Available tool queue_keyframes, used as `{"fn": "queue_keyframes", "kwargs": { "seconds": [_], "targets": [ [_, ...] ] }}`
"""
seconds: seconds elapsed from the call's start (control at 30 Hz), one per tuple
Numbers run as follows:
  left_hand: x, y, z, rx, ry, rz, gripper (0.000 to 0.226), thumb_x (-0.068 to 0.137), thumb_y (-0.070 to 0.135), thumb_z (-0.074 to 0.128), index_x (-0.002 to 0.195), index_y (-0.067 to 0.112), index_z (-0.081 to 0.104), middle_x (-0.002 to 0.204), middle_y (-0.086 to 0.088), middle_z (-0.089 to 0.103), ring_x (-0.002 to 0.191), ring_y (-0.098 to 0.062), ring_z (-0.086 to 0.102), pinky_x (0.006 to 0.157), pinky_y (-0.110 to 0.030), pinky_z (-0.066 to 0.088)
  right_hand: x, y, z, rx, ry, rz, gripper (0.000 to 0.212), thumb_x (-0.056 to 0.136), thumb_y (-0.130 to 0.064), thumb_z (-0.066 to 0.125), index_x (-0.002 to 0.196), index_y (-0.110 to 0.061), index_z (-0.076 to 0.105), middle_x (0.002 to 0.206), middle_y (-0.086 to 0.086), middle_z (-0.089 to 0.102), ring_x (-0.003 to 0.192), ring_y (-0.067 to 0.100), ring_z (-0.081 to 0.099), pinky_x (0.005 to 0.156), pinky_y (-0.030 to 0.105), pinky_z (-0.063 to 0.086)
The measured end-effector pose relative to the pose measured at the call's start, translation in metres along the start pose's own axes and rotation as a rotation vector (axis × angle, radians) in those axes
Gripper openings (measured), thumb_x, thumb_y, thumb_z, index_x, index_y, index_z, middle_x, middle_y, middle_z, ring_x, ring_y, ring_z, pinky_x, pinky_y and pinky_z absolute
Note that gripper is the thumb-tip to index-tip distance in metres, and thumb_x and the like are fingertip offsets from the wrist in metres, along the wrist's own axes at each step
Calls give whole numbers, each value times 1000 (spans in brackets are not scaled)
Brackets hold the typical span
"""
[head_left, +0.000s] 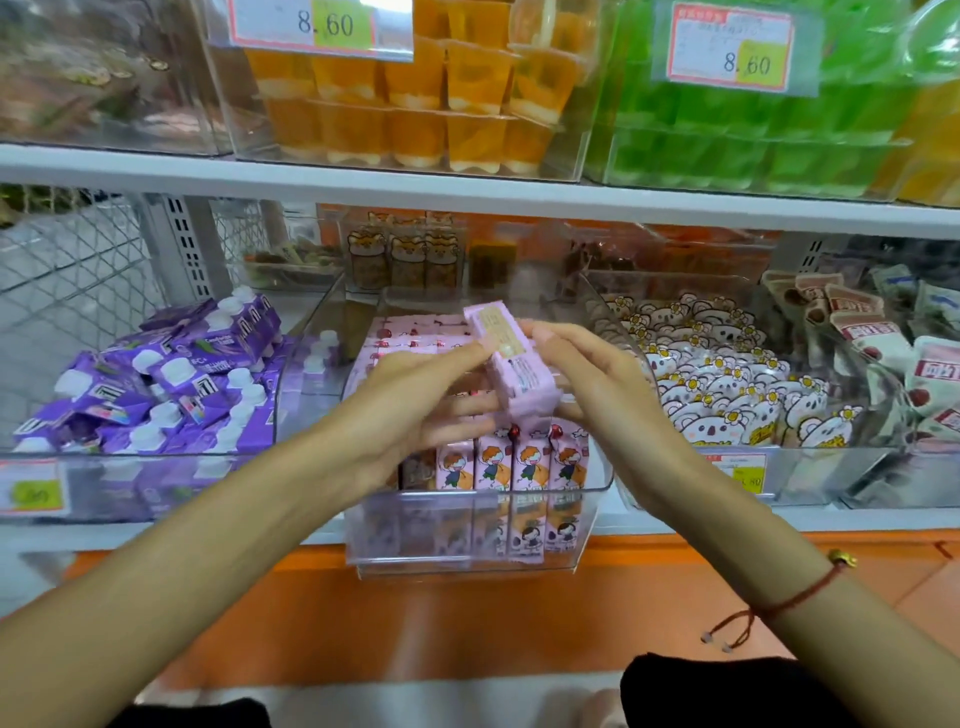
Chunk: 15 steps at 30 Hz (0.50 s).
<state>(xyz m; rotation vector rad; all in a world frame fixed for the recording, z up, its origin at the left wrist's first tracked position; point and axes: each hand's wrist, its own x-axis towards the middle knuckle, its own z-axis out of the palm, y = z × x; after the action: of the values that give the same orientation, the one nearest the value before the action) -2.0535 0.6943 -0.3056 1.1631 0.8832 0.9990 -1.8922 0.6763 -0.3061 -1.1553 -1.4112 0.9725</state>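
Pink carton (511, 364) held tilted just above the clear bin (467, 492), over its middle rows. Left hand (415, 415) gripping the carton from the near-left side, thumb laid on the upper face, fingers spread underneath. Right hand (587, 384) gripping the opposite side, fingers curled round the edge. Red cord bracelet (779, 608) on that wrist, well in front of the bin. Inside the bin: upright pink cartons (519, 462) in packed rows, cartoon figures facing forward. Left of the bin: purple pouches (156, 384) with white caps, heaped. Right of the bin: koala-print packets (727, 395). On the shelf above the bin: orange jelly cups (415, 104) and, further right, green jelly cups (727, 119), with price cards (322, 26) reading 8.60.
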Motion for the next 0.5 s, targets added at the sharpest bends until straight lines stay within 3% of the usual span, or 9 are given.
{"fn": "queue_keyframes", "kwargs": {
  "seconds": [0.1,0.17,0.23,0.33,0.43,0.5],
  "targets": [
    [1,1,-1,-46,24,-108,19,84,31,67,92,15,71,81,-3,76,71,-12,73,53,-21,56,1,1,-1,34,-2,104,20,95,-30,55,109,-21,67,116,20,64,88,24,62,74,32,55],
    [2,0,-2,-9,5,-117,20,84,33,67,95,17,72,84,-1,77,73,-11,73,54,-21,56,1,1,-2,66,-14,119,18,94,-30,56,106,-21,67,113,18,66,85,21,63,63,21,52],
    [1,-1,-4,62,-31,-79,22,86,35,66,102,21,72,91,3,76,80,-10,73,60,-20,57,1,2,-3,61,-23,100,18,92,-33,59,105,-22,66,110,13,68,89,22,66,67,22,54],
    [3,-2,-8,263,-41,93,27,90,32,63,116,27,66,102,8,74,93,-7,71,77,-23,58,1,5,-5,-2,-26,11,26,87,-28,66,111,-29,60,105,3,65,90,13,68,85,34,55],
    [5,-3,-10,425,-10,347,32,88,16,66,118,28,61,111,10,71,104,-1,65,91,-22,50,-2,6,-6,-91,-65,-160,44,85,-9,68,118,-36,54,107,1,61,94,10,65,84,24,54],
    [5,-7,-9,462,-33,469,36,88,6,65,118,25,58,116,10,67,110,1,61,93,-19,49,-3,6,-7,-83,-51,-241,45,84,-2,69,114,-32,57,106,0,62,98,9,63,83,19,52]
  ]
}}
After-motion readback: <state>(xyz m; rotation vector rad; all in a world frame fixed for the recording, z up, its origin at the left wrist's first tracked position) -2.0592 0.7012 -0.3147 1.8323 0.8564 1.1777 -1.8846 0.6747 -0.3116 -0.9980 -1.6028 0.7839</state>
